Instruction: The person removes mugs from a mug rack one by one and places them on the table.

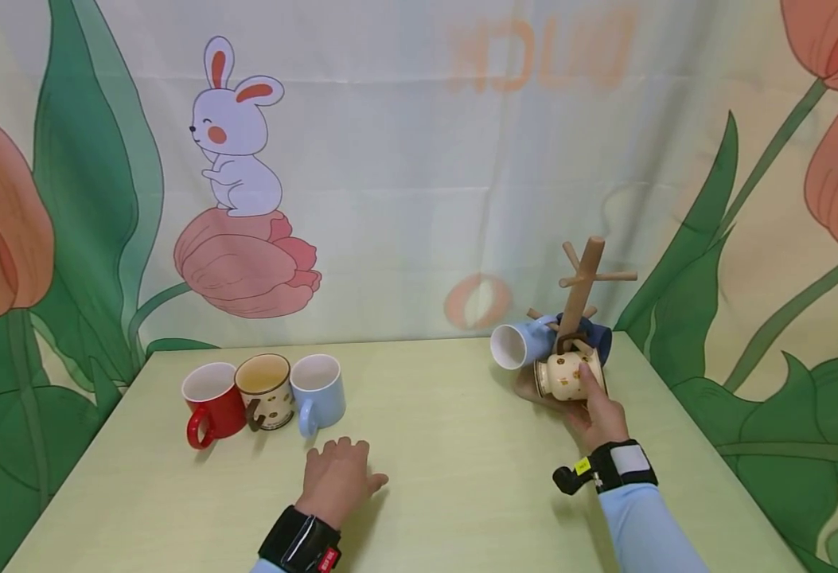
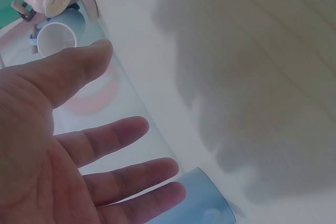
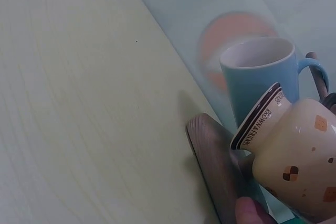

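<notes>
Near the far left corner of the desk [image 1: 433, 454], a red mug [image 1: 227, 410], a cream spotted mug [image 1: 268, 391] and a light blue mug [image 1: 321, 391] stand upright in a close row. The left hand [image 1: 338, 476], fingers loosely extended and holding nothing, is on the near side of that row. By the far right corner, a second light blue mug [image 1: 528, 344] hangs sideways on a wooden rack [image 1: 581, 290]. Beside it, the right hand [image 1: 599, 415] grips a round-bellied cream mug [image 1: 565, 376], tipped sideways, its brown handle at the rack; whether a peg bears it is unclear. A dark blue mug [image 1: 602, 341] is behind.
</notes>
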Motion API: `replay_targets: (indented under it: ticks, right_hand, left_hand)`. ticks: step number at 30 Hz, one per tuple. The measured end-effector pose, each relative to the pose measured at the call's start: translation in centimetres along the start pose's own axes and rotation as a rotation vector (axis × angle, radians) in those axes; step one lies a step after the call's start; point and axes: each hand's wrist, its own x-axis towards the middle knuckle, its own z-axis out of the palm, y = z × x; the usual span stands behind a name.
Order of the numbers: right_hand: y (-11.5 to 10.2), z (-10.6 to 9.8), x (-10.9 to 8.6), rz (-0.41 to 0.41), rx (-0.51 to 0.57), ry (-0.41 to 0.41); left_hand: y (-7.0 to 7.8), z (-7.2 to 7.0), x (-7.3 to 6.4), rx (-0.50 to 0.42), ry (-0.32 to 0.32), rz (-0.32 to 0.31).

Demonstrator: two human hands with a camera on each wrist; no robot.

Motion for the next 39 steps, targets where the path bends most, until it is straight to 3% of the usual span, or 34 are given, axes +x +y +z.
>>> replay_targets:
  ticks: [27, 39]
  right_hand:
    - [0.3, -0.2, 1.8, 0.075, 0.256, -0.042]
    - [0.5, -0.1, 1.7, 0.066, 0.288, -0.018]
  left_hand:
    - [-0.3, 0.3, 0.0, -0.02, -0.024, -0.016]
    - [-0.4, 0.3, -0.3, -0.031, -0.01, -0.007]
